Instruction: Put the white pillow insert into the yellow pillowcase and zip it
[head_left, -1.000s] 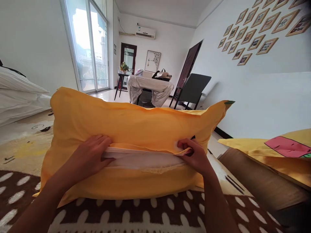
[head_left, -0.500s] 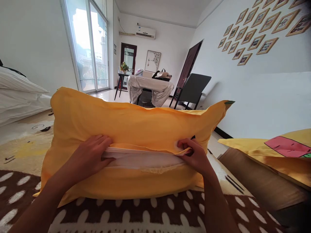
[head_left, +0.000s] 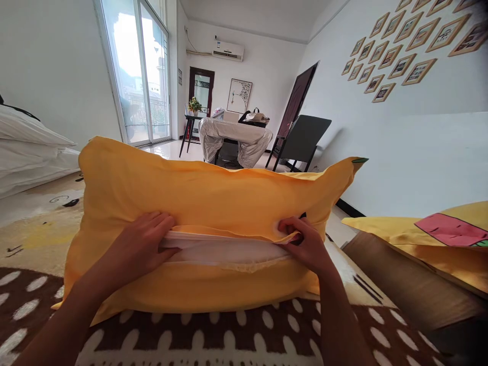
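A yellow-orange pillowcase stands on its long side in front of me, plump with a white pillow inside. A long slit across its near face lies open between my hands, and the white shows through it. At the slit's left end, my left hand grips the cloth, fingers over the upper edge and thumb against the opening. My right hand pinches the upper edge of the slit at the right end, its fingers curled. Part of the fingertips of both hands is hidden in the fabric.
Beneath is a brown blanket with white spots. White stacked bedding lies at left; a yellow fabric piece with a pink patch rests at right on a brown surface. Farther off stand a covered table and a dark chair.
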Demonstrator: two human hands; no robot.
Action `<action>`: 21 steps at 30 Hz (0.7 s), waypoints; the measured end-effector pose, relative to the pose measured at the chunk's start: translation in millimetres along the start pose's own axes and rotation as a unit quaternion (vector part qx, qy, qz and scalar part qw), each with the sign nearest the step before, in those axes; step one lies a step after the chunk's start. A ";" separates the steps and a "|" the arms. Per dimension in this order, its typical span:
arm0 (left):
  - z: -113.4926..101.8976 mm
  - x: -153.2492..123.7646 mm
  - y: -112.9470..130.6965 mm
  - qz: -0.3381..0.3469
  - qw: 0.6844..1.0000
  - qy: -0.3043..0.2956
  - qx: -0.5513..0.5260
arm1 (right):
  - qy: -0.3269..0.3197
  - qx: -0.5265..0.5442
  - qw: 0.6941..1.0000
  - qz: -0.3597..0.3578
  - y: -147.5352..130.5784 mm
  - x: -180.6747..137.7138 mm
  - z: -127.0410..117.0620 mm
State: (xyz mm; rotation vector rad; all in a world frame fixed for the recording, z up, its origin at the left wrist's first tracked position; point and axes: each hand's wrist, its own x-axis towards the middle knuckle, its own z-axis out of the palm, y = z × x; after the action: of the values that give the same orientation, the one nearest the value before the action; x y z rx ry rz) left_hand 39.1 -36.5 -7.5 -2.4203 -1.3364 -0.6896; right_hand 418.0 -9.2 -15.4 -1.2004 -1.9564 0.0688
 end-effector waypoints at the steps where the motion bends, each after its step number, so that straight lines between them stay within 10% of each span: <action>1: -0.4 0.1 0.2 0.000 1.000 -0.001 -0.001 | 0.000 -0.001 1.000 0.000 0.0 0.0 0.0; 21: -0.5 0.1 0.7 -0.009 1.000 -0.003 -0.011 | 0.001 -0.008 1.000 -0.003 -2.2 1.0 0.1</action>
State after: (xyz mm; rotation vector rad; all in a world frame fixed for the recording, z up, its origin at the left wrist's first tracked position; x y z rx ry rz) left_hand 39.6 -37.0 -7.0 -2.4334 -1.3613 -0.7052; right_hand 416.2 -9.7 -13.9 -1.2040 -1.9620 0.0481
